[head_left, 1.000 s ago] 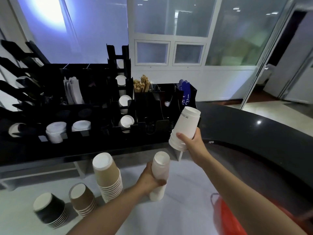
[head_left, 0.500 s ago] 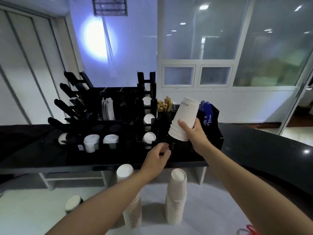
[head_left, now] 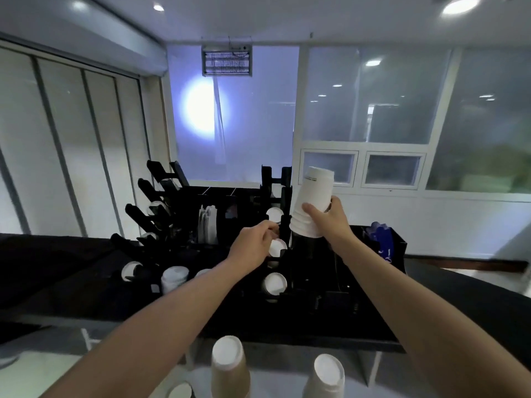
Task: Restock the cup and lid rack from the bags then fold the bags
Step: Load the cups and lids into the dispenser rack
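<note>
Evidently restocking: the right hand (head_left: 330, 218) grips a white cup stack (head_left: 311, 206) above the rack (head_left: 287, 214); the left hand (head_left: 254, 245) (fingers curled, grasp unclear) steadies a slot; next, feed cups in.

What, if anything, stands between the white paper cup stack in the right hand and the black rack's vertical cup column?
The left hand does: it reaches in at the column's middle white cup. The right hand holds the white paper cup stack upside down beside the black rack; nothing else visibly intervenes.
</note>
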Demonstrator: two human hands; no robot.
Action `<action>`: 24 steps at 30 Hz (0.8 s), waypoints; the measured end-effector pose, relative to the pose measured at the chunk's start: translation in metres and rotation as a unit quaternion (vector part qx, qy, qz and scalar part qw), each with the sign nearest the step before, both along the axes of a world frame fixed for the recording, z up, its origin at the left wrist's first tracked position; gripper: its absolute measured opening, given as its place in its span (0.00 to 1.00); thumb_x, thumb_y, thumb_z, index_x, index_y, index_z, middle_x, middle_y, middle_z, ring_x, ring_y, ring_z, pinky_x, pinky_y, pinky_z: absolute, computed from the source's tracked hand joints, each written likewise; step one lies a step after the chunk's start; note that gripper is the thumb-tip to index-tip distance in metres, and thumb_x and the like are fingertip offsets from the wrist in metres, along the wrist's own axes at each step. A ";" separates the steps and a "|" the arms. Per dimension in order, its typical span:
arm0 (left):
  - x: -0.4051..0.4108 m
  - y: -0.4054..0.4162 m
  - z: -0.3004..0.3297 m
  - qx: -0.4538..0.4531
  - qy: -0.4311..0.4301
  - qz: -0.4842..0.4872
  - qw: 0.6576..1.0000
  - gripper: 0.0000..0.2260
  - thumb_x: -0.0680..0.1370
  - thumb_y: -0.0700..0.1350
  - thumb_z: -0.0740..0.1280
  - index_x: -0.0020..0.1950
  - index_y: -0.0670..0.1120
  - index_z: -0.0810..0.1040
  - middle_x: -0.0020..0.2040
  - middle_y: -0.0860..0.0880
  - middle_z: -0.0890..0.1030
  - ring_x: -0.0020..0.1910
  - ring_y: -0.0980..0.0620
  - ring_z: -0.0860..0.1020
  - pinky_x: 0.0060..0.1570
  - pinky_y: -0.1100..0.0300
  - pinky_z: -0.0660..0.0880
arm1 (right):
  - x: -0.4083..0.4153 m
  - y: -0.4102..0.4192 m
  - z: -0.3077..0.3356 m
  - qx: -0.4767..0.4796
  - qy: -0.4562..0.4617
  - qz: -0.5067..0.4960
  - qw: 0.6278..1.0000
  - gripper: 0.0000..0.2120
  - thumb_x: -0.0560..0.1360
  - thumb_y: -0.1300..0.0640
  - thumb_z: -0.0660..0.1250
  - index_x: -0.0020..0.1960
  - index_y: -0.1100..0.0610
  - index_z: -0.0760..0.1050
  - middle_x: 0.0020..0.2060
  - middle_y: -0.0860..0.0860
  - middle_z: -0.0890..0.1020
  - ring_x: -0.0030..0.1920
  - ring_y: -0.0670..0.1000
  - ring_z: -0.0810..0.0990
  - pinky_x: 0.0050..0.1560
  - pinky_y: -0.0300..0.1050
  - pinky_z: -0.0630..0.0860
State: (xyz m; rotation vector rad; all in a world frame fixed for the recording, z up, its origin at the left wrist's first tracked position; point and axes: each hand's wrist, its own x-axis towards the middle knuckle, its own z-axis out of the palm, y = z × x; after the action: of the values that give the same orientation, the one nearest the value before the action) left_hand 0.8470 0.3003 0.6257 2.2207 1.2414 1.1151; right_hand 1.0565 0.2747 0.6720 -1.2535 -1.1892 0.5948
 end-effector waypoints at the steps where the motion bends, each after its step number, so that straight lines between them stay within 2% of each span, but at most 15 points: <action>1: -0.003 0.007 0.002 0.000 0.010 -0.002 1.000 0.12 0.83 0.44 0.59 0.62 0.53 0.79 0.51 0.57 0.85 0.42 0.61 0.81 0.42 0.62 0.77 | -0.002 0.005 0.002 0.002 0.001 -0.003 1.000 0.30 0.69 0.45 0.76 0.64 0.50 0.65 0.54 0.46 0.79 0.51 0.45 0.81 0.39 0.38 0.75; 5: -0.016 0.042 0.012 0.033 0.055 -0.007 0.998 0.11 0.82 0.43 0.60 0.59 0.50 0.80 0.54 0.52 0.83 0.53 0.52 0.80 0.53 0.53 0.78 | -0.011 0.028 0.014 0.024 -0.009 -0.025 0.999 0.31 0.72 0.50 0.75 0.66 0.48 0.60 0.56 0.44 0.75 0.54 0.43 0.76 0.43 0.39 0.75; 8: -0.023 0.070 0.022 0.082 0.078 -0.015 0.993 0.13 0.81 0.42 0.61 0.61 0.48 0.80 0.59 0.50 0.82 0.58 0.48 0.78 0.57 0.50 0.77 | -0.018 0.049 0.024 0.036 -0.034 -0.033 0.998 0.33 0.72 0.51 0.76 0.68 0.47 0.59 0.58 0.45 0.75 0.58 0.48 0.76 0.53 0.50 0.79; 10: -0.027 0.089 0.026 0.106 0.111 -0.020 0.988 0.15 0.80 0.43 0.61 0.65 0.47 0.79 0.63 0.49 0.80 0.62 0.47 0.76 0.60 0.49 0.76 | -0.022 0.064 0.029 0.042 -0.041 -0.049 0.997 0.35 0.71 0.51 0.77 0.69 0.48 0.60 0.61 0.48 0.75 0.60 0.51 0.76 0.57 0.52 0.78; 15: -0.028 0.134 0.031 0.138 0.162 -0.028 0.977 0.18 0.81 0.43 0.59 0.70 0.47 0.76 0.68 0.51 0.76 0.67 0.48 0.72 0.64 0.46 0.73 | -0.028 0.105 0.043 0.073 -0.041 -0.118 0.990 0.34 0.67 0.48 0.80 0.67 0.46 0.66 0.55 0.42 0.77 0.56 0.47 0.78 0.50 0.44 0.75; 19: -0.017 0.162 0.037 0.149 0.179 -0.016 0.972 0.22 0.80 0.43 0.58 0.75 0.47 0.71 0.75 0.51 0.69 0.74 0.48 0.65 0.69 0.46 0.69 | -0.027 0.134 0.049 0.071 -0.057 -0.136 0.986 0.33 0.66 0.45 0.80 0.64 0.44 0.65 0.55 0.40 0.77 0.53 0.39 0.77 0.43 0.33 0.70; 24: 0.003 0.194 0.038 0.141 0.269 -0.005 0.953 0.29 0.80 0.46 0.59 0.82 0.47 0.55 0.83 0.52 0.53 0.80 0.50 0.53 0.74 0.47 0.62 | -0.024 0.173 0.052 0.044 -0.112 -0.137 0.983 0.33 0.66 0.44 0.79 0.62 0.40 0.63 0.53 0.40 0.76 0.52 0.41 0.75 0.39 0.32 0.68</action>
State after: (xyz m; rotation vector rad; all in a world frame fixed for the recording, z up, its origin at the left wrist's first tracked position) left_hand 0.8503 0.4940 0.6637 2.8746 1.3278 0.7350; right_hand 1.0320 0.4481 0.7238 -1.4048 -1.1851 0.1997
